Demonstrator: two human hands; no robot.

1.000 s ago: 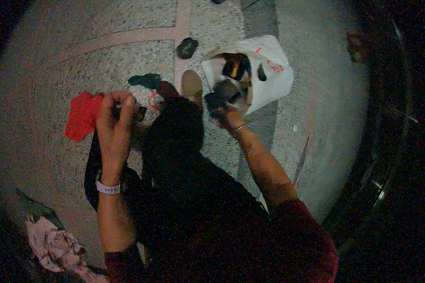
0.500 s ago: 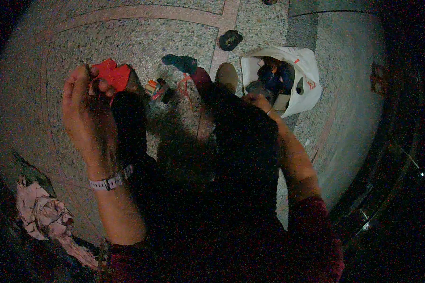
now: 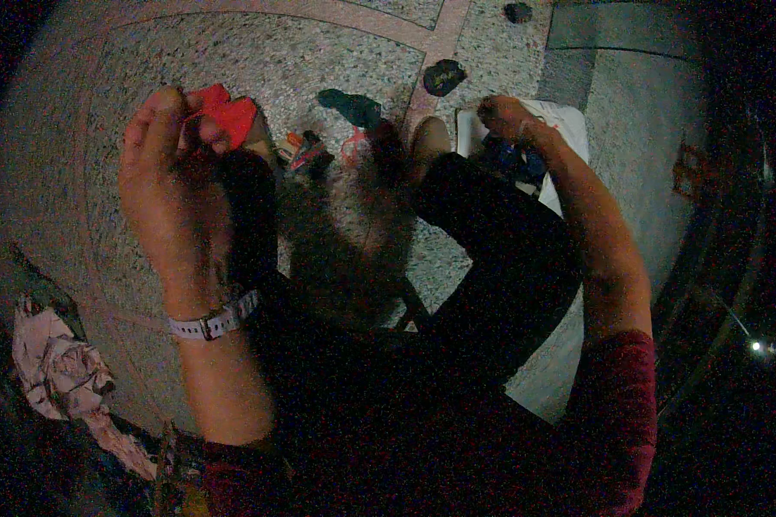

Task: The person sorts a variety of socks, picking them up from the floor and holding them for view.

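At the upper left my left hand (image 3: pixel 168 164), with a pale strap watch (image 3: pixel 215 320) on its wrist, is closed on a bright red cloth piece (image 3: pixel 233 119). Its thumb and fingertips pinch the cloth's left side, and the rest sticks out to the right. My right hand (image 3: pixel 519 122) hangs over the mouth of a white bag (image 3: pixel 569 121), bent down at the wrist. Shadow and blur keep me from making out its fingers or anything in them. Dark blue stuff (image 3: pixel 519 162) shows inside the bag below that hand.
Between my feet lie a dark green cloth (image 3: pixel 351 108), a tangle of red string (image 3: pixel 353 146) and a small cluster of colourful items (image 3: pixel 306 153). A black bundle (image 3: pixel 444 77) sits beyond. Crumpled pinkish paper (image 3: pixel 65 366) is at the lower left.
My right hand has risen from the bag's near left side to above its mouth. My right knee has swung outward to the right. The left hand keeps the red cloth.
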